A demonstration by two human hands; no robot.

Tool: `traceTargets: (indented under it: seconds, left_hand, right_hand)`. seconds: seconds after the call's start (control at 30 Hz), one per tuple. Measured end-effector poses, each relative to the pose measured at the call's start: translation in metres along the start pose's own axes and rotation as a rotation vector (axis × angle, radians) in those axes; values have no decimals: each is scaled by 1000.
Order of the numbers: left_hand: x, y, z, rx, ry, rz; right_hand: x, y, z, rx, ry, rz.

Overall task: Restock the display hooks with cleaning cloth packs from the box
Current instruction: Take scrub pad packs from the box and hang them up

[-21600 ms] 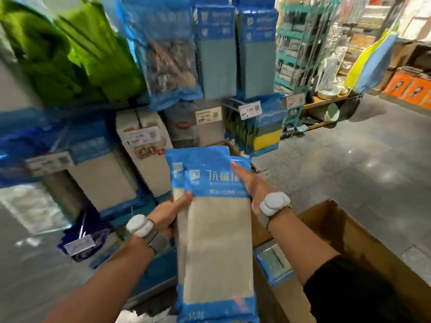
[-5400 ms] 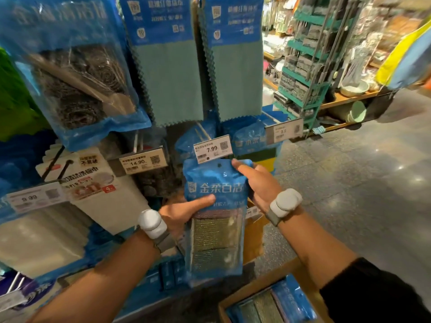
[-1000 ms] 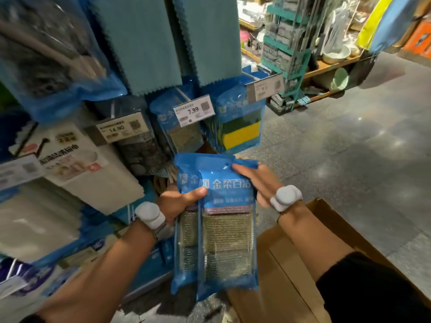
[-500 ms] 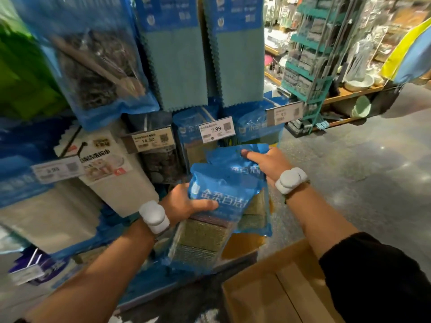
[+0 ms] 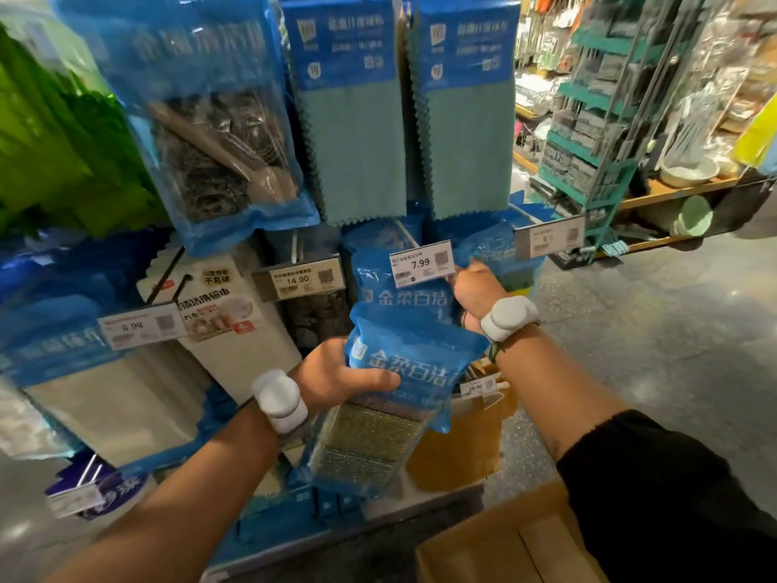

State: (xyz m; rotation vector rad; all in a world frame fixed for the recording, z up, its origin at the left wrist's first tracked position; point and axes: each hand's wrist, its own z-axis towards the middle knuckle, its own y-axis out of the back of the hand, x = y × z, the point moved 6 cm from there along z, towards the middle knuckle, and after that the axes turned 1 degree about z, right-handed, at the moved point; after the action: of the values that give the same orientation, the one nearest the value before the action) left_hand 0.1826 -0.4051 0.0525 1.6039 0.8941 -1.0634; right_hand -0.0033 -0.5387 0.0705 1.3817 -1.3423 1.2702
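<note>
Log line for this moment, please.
stage: restocking | right grip: holds upper pack by 7.99 tag | left grip: holds lower pack | box: bottom right

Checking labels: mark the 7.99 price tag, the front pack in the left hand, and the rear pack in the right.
7.99 price tag (image 5: pixel 421 263), head view, middle of the white label.
front pack (image 5: pixel 416 360), head view, blue printed header.
rear pack (image 5: pixel 403 297), head view, blue header below the tag.

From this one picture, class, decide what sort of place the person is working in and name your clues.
Most likely a household-goods shop aisle: a 7.99 price tag fronts the stock, packaged teal cloths hang side by side, and a stocked green rack stands across the floor.
</note>
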Motion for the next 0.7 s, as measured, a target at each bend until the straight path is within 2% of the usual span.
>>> traceTargets:
  seconds: [0.3,0.43,0.57,0.7]
  left_hand:
    - [10,7,3,-8,93,-89]
    - [14,10,6,-53,88,-223]
    - [33,17,12,-148,162,-377]
    - [41,16,20,-198,222,-497]
  right_hand:
    - [4,-6,28,-68,-50,-48]
    - [10,-21,39,-3,-84,104]
    - [7,-25,38,36,-83,186]
    - [0,-12,30,-15,-40,167]
